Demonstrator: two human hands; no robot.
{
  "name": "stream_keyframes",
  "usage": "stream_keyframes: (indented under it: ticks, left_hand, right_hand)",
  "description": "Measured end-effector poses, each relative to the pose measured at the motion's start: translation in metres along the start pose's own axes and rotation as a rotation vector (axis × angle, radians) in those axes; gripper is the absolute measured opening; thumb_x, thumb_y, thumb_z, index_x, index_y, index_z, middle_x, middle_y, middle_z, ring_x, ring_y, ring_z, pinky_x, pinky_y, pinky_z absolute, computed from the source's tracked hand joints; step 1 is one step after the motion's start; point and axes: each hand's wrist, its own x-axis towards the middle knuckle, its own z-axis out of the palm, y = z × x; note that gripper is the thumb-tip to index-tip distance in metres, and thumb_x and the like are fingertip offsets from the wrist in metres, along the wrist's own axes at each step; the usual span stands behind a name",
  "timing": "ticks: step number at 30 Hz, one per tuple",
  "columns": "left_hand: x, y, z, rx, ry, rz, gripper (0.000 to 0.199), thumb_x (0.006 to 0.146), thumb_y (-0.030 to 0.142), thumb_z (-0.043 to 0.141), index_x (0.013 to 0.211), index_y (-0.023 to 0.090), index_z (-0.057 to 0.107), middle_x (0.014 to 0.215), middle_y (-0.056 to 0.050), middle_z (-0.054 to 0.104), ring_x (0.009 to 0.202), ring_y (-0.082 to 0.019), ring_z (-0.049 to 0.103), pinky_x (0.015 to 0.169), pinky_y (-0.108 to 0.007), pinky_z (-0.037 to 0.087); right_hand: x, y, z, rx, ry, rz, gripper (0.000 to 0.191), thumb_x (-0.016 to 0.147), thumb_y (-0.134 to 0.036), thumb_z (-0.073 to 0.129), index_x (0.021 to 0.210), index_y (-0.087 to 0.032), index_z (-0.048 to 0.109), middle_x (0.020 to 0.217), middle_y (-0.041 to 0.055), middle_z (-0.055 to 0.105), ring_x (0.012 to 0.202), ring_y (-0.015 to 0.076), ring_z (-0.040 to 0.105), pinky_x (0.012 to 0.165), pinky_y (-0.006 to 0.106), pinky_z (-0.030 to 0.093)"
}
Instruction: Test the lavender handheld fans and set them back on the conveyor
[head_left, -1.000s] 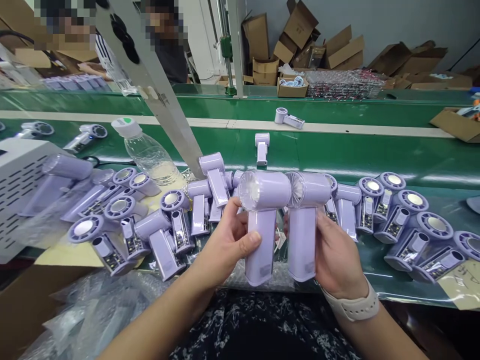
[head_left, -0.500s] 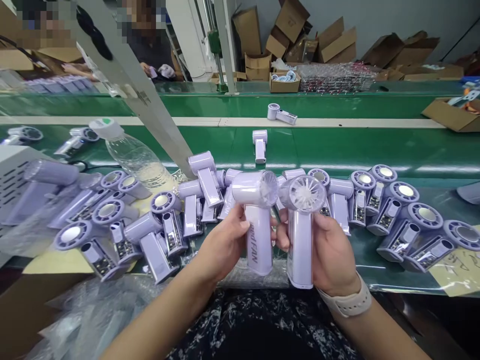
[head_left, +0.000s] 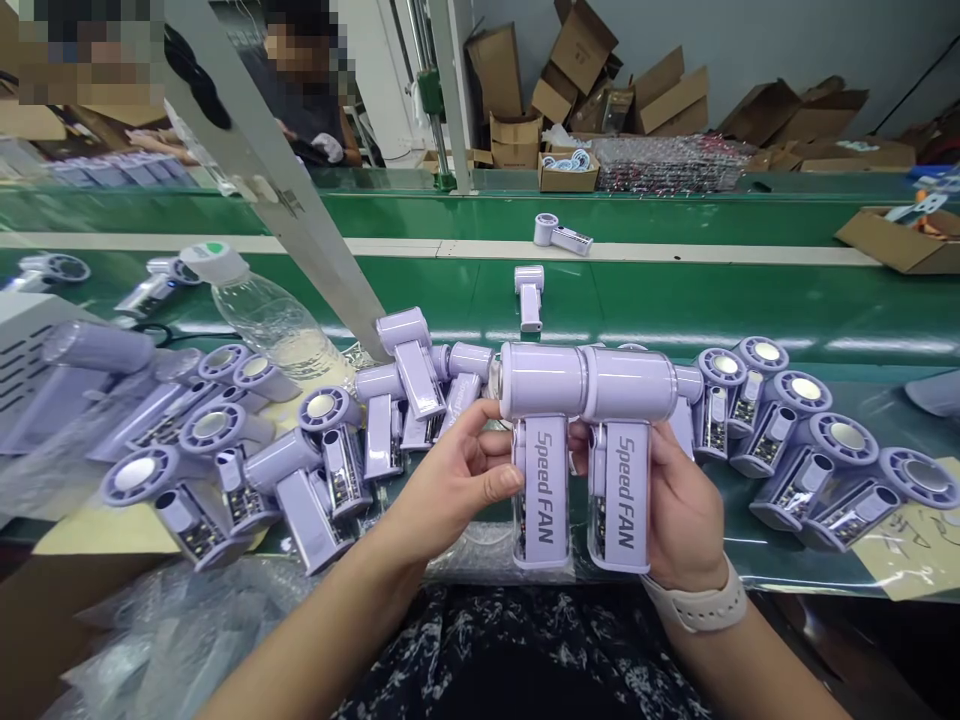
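Observation:
Two lilac handheld fans stand upright side by side in front of me, their "Speed FAN" lettering facing me. My left hand [head_left: 469, 480] is closed on the handle of the left handheld fan [head_left: 546, 490]. Around the right handheld fan [head_left: 624, 490] my right hand [head_left: 682, 510] is wrapped, with its fingers mostly hidden behind the handle. The two fan heads touch or nearly touch end to end. Behind and left of my hands lie several more lilac fans [head_left: 322, 505]. Another group of fans [head_left: 814, 430] rests to the right.
A clear plastic bottle [head_left: 262, 310] leans behind the left fans, near a slanted white post [head_left: 300, 210]. One fan [head_left: 529, 298] lies on the green belt [head_left: 675, 295], another [head_left: 562, 235] farther back. Cardboard boxes [head_left: 585, 60] are piled at the rear. A co-worker [head_left: 300, 110] sits across.
Both held fans have been turned so their lettered sides face me and their heads line up; before, clear grilles showed. A fan on the belt has shifted slightly right.

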Motion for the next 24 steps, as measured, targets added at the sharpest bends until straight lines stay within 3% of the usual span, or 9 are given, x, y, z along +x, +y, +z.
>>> stream_keyframes:
  ticks: [5, 9, 12, 14, 17, 19, 22, 24]
  left_hand:
    - [-0.003, 0.001, -0.001, 0.000, 0.031, -0.025, 0.055, 0.077, 0.041, 0.086, 0.114, 0.022, 0.051, 0.097, -0.006, 0.081, 0.081, -0.019, 0.076, 0.073, -0.027, 0.059]
    - [-0.004, 0.004, -0.002, 0.009, 0.043, -0.057, 0.060, 0.075, 0.044, 0.087, 0.116, 0.021, 0.050, 0.098, -0.008, 0.079, 0.085, -0.020, 0.076, 0.073, -0.028, 0.057]
    - [-0.007, 0.009, -0.002, 0.104, 0.079, -0.097, 0.059, 0.078, 0.041, 0.085, 0.121, 0.020, 0.051, 0.100, -0.009, 0.077, 0.090, -0.022, 0.075, 0.080, -0.033, 0.057]
    - [-0.010, 0.011, -0.001, 0.213, 0.115, -0.073, 0.056, 0.081, 0.034, 0.082, 0.127, 0.020, 0.052, 0.106, -0.010, 0.076, 0.098, -0.024, 0.074, 0.086, -0.037, 0.057]
    - [-0.013, 0.010, 0.000, 0.483, 0.126, 0.161, 0.049, 0.077, 0.027, 0.082, 0.120, 0.021, 0.059, 0.125, -0.014, 0.073, 0.121, -0.031, 0.067, 0.102, -0.046, 0.053]
    - [-0.012, 0.005, -0.003, 0.738, 0.095, 0.416, 0.031, 0.082, 0.025, 0.077, 0.109, 0.021, 0.063, 0.132, -0.014, 0.071, 0.134, -0.033, 0.059, 0.118, -0.053, 0.040]
    - [-0.007, -0.005, -0.010, 1.062, 0.058, 0.739, 0.014, 0.096, 0.020, 0.059, 0.109, 0.024, 0.061, 0.134, -0.010, 0.071, 0.142, -0.026, 0.052, 0.127, -0.056, 0.023]
    - [-0.006, -0.008, -0.017, 1.141, 0.030, 0.909, 0.025, 0.099, 0.019, 0.054, 0.123, 0.025, 0.056, 0.137, -0.010, 0.069, 0.142, -0.022, 0.052, 0.126, -0.054, 0.029]
  right_hand:
    - [0.003, 0.005, 0.001, -0.002, 0.017, -0.002, 0.030, 0.099, -0.028, 0.050, 0.124, -0.029, 0.067, 0.089, 0.0041, 0.082, 0.082, 0.0236, 0.079, 0.073, 0.039, 0.067]
    - [0.005, 0.009, -0.001, -0.028, 0.038, -0.018, 0.026, 0.095, -0.028, 0.057, 0.117, -0.028, 0.072, 0.086, 0.0021, 0.081, 0.079, 0.0210, 0.078, 0.071, 0.034, 0.066]
    - [0.006, 0.006, -0.008, -0.104, -0.053, -0.090, 0.024, 0.097, -0.030, 0.055, 0.110, -0.027, 0.074, 0.091, 0.0019, 0.081, 0.082, 0.0220, 0.079, 0.074, 0.036, 0.067]
    - [0.006, -0.002, -0.013, -0.265, -0.162, -0.202, 0.024, 0.095, -0.032, 0.059, 0.115, -0.029, 0.073, 0.105, 0.0028, 0.080, 0.094, 0.0250, 0.078, 0.080, 0.038, 0.066]
    - [0.001, -0.018, -0.018, -0.711, -0.370, -0.416, 0.051, 0.083, -0.018, 0.075, 0.130, -0.032, 0.063, 0.131, 0.0037, 0.072, 0.124, 0.0291, 0.067, 0.102, 0.040, 0.058]
    - [-0.002, -0.026, -0.018, -0.928, -0.543, -0.572, 0.067, 0.078, -0.007, 0.076, 0.137, -0.034, 0.056, 0.143, 0.0035, 0.063, 0.138, 0.0294, 0.055, 0.116, 0.043, 0.046]
    - [-0.002, -0.029, -0.020, -0.997, -0.720, -0.746, 0.078, 0.082, -0.008, 0.072, 0.149, -0.034, 0.042, 0.154, 0.0036, 0.053, 0.144, 0.0287, 0.048, 0.122, 0.046, 0.039]
    - [-0.001, -0.029, -0.022, -1.076, -0.724, -0.814, 0.081, 0.085, -0.015, 0.071, 0.156, -0.030, 0.034, 0.153, 0.0069, 0.055, 0.140, 0.0286, 0.053, 0.119, 0.044, 0.044]
